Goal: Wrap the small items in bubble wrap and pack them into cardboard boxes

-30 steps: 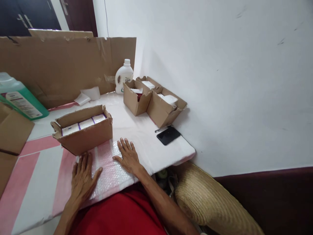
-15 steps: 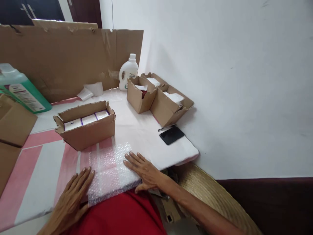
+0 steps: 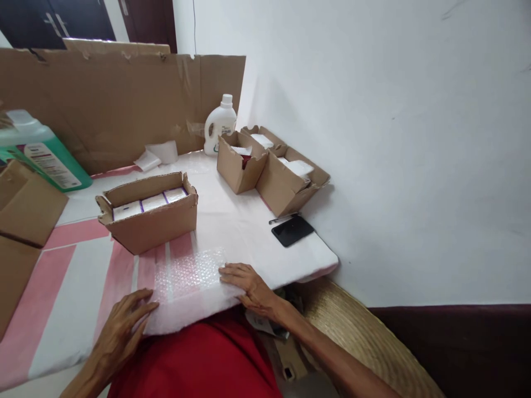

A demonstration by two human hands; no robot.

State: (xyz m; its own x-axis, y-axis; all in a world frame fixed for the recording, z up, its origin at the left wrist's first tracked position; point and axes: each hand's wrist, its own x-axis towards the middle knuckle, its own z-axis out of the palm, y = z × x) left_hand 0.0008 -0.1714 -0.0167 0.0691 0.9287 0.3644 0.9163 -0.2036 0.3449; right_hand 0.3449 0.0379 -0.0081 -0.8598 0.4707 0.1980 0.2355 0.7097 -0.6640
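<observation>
**Both hands flat on a sheet of bubble wrap at the table's near edge**

The person is pressing a bubble wrap sheet (image 3: pixel 193 273) down onto the pink-and-white table (image 3: pixel 249 232), right at its front edge, just in front of an open carton (image 3: pixel 151 226). The left hand (image 3: pixel 124 326) is lying palm down with its fingertips touching the sheet's left edge. The right hand (image 3: pixel 251 284) is resting spread on the sheet's right edge. Neither hand is gripping anything: the fingers are extended and loose, with nothing pinched. I judge the step in hand to be flattening and squaring the sheet (whether its near side is hanging over the table edge, I cannot tell). Lifting or folding it would call for the fingers to curl under an edge first, since flat palms are giving no hold on so light a film.

Readable writing is scarce. The green jug (image 3: pixel 45 157) at the far left is showing a white label with lines of print too small to read. The white bottle (image 3: pixel 219 124) by the cardboard backdrop (image 3: pixel 103 99) is carrying a label with a green mark, also illegible. The white boxes (image 3: pixel 149 202) inside the carton are showing purple bands but no legible words. A black phone (image 3: pixel 292 230) is lying face down, showing no brand.
</observation>
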